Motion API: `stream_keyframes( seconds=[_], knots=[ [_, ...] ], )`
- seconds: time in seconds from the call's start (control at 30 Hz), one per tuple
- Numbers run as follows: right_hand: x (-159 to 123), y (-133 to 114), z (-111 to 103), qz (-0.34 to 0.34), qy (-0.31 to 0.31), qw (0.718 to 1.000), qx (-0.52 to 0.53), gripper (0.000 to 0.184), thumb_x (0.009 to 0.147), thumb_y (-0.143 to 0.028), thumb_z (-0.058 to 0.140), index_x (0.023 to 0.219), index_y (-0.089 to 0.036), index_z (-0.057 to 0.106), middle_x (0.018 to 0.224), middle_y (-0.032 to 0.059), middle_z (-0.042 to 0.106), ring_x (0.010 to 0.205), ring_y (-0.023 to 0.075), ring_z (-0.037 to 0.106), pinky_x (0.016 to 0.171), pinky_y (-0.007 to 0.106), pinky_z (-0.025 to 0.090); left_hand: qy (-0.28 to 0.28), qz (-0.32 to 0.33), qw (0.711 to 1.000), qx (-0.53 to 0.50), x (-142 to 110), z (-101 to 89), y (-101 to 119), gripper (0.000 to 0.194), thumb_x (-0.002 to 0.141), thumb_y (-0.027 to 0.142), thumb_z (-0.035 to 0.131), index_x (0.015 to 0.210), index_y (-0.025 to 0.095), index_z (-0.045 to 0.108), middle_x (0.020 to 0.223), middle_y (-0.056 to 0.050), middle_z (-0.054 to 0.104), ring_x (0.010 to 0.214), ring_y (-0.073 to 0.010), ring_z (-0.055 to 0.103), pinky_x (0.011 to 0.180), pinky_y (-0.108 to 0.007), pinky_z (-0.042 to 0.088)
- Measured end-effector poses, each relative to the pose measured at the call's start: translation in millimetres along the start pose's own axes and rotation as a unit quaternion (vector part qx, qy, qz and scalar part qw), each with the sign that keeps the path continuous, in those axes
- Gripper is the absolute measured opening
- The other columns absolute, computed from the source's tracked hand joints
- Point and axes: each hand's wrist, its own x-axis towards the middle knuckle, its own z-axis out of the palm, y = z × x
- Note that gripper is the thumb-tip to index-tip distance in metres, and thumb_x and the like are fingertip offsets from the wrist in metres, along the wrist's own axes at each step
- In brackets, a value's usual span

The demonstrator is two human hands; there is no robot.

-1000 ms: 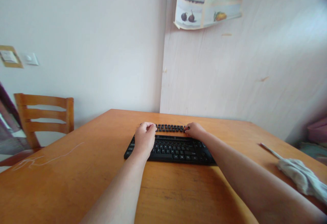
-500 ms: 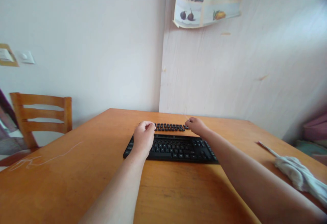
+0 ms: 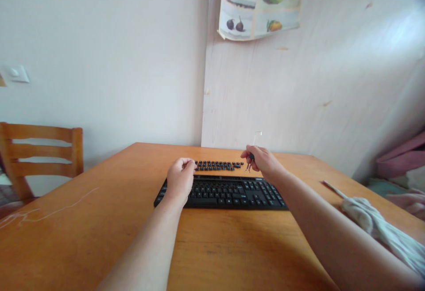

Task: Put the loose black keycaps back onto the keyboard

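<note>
Keyboard (image 3: 229, 196) lies flat on the wooden table (image 3: 229, 249), on the person's side of both hands' fingertips, its long axis running left to right. The left wrist and lower hand cover part of its left side, and its right end is partly behind the right forearm.

The left hand (image 3: 181, 178) has thumb and fingers drawn together in a closed pinch beyond the keyboard's back edge; whether anything small is between them cannot be told. By these fingertips, the left end of a band of loose keycaps (image 3: 214, 166) is partly hidden. The band stretches rightward from there, parallel to the keyboard and just behind it, ending a little short of the right fingers.

The right hand (image 3: 264, 160) is closed around a thin wire tool (image 3: 251, 155) with a dark middle. One slim end rises above the knuckles; the prongs hang below the fingers, near the keyboard's back edge. The left fingers seem nearer the keycaps; on the right, the prongs come closer to the keyboard than the fingertips do.

Well to the right of the right fingers lies a pale cloth (image 3: 363, 216); far left of the left fingers stands a chair (image 3: 43, 151).
</note>
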Motion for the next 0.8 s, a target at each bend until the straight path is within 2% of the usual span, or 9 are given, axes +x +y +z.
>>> stream_keyframes(
  seconds=[0.13, 0.23, 0.37, 0.43, 0.5, 0.6, 0.8],
  knots=[
    [-3.8, 6.2, -3.7, 0.001, 0.009, 0.999, 0.039, 0.036, 0.087, -0.038, 0.037, 0.079, -0.012, 0.060, 0.071, 0.0089, 0.061, 0.056, 0.0121, 0.053, 0.048, 0.022, 0.039, 0.000, -0.013, 1.000, -0.006, -0.3, 0.4, 2.6, 0.025, 0.074, 0.039, 0.060, 0.082, 0.016, 0.064, 0.077, -0.006, 0.070, 0.069, -0.0175, 0.064, 0.068, -0.029, 0.048],
    [-4.3, 12.5, -4.4, 0.019, -0.045, 0.998, 0.034, 0.030, 0.086, -0.033, 0.038, 0.083, -0.012, 0.060, 0.075, 0.0089, 0.063, 0.059, 0.0128, 0.057, 0.052, 0.022, 0.042, -0.008, -0.021, 1.000, -0.004, -1.7, 1.4, 3.0, 0.027, 0.074, 0.041, 0.061, 0.083, 0.016, 0.064, 0.078, -0.007, 0.070, 0.069, -0.0175, 0.064, 0.068, -0.029, 0.048],
    [-4.9, 18.2, -3.5, 0.003, -0.116, 0.990, -0.082, 0.031, 0.085, -0.033, 0.043, 0.088, -0.013, 0.067, 0.066, 0.0035, 0.062, 0.051, 0.0109, 0.049, 0.049, 0.023, 0.035, -0.031, -0.009, 0.999, 0.024, -4.8, 3.8, 0.2, 0.028, 0.074, 0.042, 0.060, 0.083, 0.016, 0.065, 0.076, -0.007, 0.070, 0.068, -0.0181, 0.064, 0.067, -0.029, 0.048],
    [-5.9, 20.4, -3.4, -0.020, -0.142, 0.981, -0.134, 0.025, 0.080, -0.031, 0.052, 0.083, -0.014, 0.070, 0.064, 0.0020, 0.062, 0.056, 0.0118, 0.051, 0.053, 0.023, 0.036, -0.053, 0.007, 0.997, 0.052, -6.2, 5.2, -2.6, 0.028, 0.075, 0.043, 0.059, 0.082, 0.017, 0.065, 0.076, -0.007, 0.070, 0.070, -0.0190, 0.064, 0.068, -0.030, 0.047],
    [-7.2, 22.8, -3.9, -0.040, -0.195, 0.965, -0.171, 0.019, 0.075, -0.028, 0.060, 0.080, -0.015, 0.072, 0.068, 0.0018, 0.065, 0.063, 0.0133, 0.055, 0.058, 0.023, 0.038, -0.070, 0.022, 0.994, 0.079, -7.4, 6.7, -5.0, 0.028, 0.076, 0.044, 0.059, 0.083, 0.018, 0.065, 0.079, -0.007, 0.071, 0.073, -0.0201, 0.064, 0.070, -0.031, 0.047],
    [-9.1, 25.8, -4.9, -0.053, -0.280, 0.933, -0.221, 0.021, 0.072, -0.028, 0.066, 0.087, -0.016, 0.074, 0.078, 0.0022, 0.069, 0.071, 0.0155, 0.058, 0.063, 0.024, 0.040, -0.086, 0.036, 0.990, 0.108, -10.0, 8.7, -5.4, 0.027, 0.077, 0.044, 0.057, 0.082, 0.019, 0.066, 0.081, -0.007, 0.071, 0.075, -0.0209, 0.064, 0.070, -0.031, 0.046],
    [-12.3, 25.8, -1.8, -0.057, -0.302, 0.912, -0.273, 0.027, 0.068, -0.026, 0.069, 0.094, -0.018, 0.073, 0.087, 0.0033, 0.070, 0.076, 0.0169, 0.061, 0.065, 0.024, 0.042, -0.109, 0.081, 0.974, 0.181, -20.5, 12.1, 0.0, 0.018, 0.077, 0.037, 0.058, 0.075, 0.021, 0.065, 0.070, -0.002, 0.067, 0.066, -0.0186, 0.060, 0.064, -0.028, 0.040]
  ],
)
